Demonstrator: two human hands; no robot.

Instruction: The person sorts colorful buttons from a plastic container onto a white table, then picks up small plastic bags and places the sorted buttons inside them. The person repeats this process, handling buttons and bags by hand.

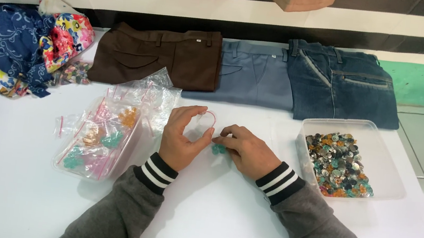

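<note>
Here, near the middle of the white table [14, 176], the left hand [180, 136] held a small clear bag [201, 126] with a red zip edge, thumb and forefinger pinching its mouth open. The right hand [248, 151] lay just beside it, fingertips pressed together on a little cluster of teal buttons [218, 149] resting on the tabletop — their number too small to count. Toward the left edge stood one clear tray [93, 145] of filled small bags, more empty bags [148, 93] heaped behind it. Toward the right edge stood one clear tub [378, 154] holding a mixed pile of buttons [337, 162] — far too many to count. Along the far edge lay three folded trousers: brown [160, 57], grey-blue [254, 73], dark denim [341, 86]. One heap of printed cloth [24, 42] filled the far left corner.
</note>
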